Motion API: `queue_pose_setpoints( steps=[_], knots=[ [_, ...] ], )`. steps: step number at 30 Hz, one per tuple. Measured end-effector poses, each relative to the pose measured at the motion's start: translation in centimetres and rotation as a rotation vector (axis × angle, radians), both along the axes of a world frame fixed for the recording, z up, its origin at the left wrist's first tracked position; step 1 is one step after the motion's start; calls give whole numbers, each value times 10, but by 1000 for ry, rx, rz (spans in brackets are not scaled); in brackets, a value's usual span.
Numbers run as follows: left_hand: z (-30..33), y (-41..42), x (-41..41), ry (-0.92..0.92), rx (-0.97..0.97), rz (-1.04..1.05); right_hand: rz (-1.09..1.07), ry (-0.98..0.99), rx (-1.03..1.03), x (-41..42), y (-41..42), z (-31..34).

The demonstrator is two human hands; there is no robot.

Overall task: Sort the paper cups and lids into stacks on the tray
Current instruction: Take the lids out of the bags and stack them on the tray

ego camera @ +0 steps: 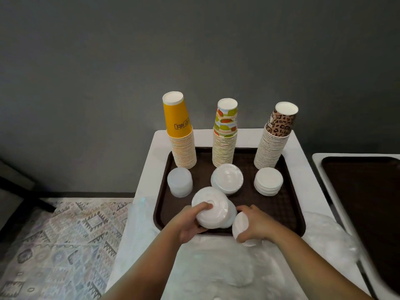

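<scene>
Three cup stacks (183, 135) and three lid stacks (226, 178) already stand on the brown tray (287, 204). Your left hand (190, 221) grips a lid stack (211, 207) over the tray's near edge; your right hand (253, 224) grips another lid bundle (240, 226). Judge sorting nearly complete; place both.

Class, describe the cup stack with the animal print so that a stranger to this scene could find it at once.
Start at the dark brown plastic tray on the white table. Three tall stacks of upturned paper cups stand along its far edge. Take the rightmost, the leopard-print cup stack: brown with black spots, unlike the plain yellow cup stack and the fruit-patterned cup stack.
</scene>
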State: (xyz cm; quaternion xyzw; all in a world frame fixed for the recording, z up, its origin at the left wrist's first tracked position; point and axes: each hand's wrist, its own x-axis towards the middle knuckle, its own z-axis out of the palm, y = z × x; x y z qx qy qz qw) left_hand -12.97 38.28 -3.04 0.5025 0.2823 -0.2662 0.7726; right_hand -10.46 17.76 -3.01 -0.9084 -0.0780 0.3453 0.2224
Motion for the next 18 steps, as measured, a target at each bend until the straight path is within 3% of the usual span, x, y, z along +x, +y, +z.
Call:
queue_pose_setpoints(
  steps=[18],
  knots=[
    [-4,-98,19,11,-12,-168,-183,11,-57,-15,-91,6]
  ],
)
